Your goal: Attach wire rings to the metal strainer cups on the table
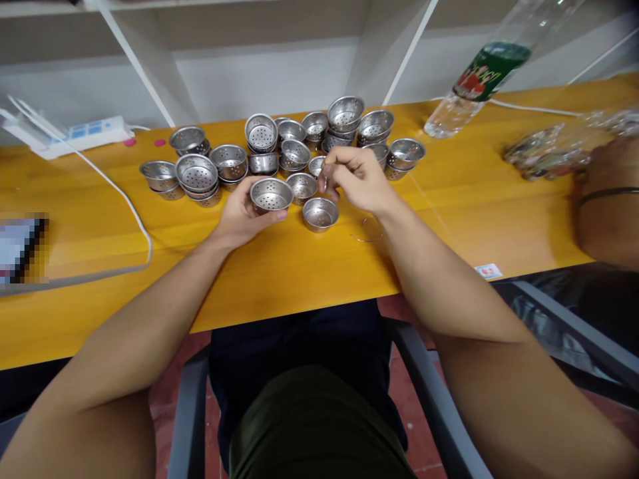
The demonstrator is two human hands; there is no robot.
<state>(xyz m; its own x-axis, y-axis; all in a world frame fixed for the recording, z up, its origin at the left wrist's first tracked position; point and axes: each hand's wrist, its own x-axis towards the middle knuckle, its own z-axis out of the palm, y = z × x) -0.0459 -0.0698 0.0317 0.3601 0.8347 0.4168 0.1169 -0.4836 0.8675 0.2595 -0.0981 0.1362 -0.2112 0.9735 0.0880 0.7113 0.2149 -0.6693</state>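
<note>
My left hand (244,216) grips a small perforated metal cup (271,195) by its side, tilted a little so its inside faces me. My right hand (357,178) hovers over the cups with thumb and fingers pinched together; whatever they hold is too small to make out. Below those fingers stands another metal cup (321,214), upright on the table, with one more perforated cup (301,189) just behind it. A thin bent wire (368,230) lies on the wood near my right wrist.
Several stacks of perforated cups (294,154) line the back of the yellow table (299,279). A power strip (82,135) with a white cable sits at left. A plastic bottle (479,83) stands back right. Plastic-wrapped items (544,153) lie near another person's arm (609,199).
</note>
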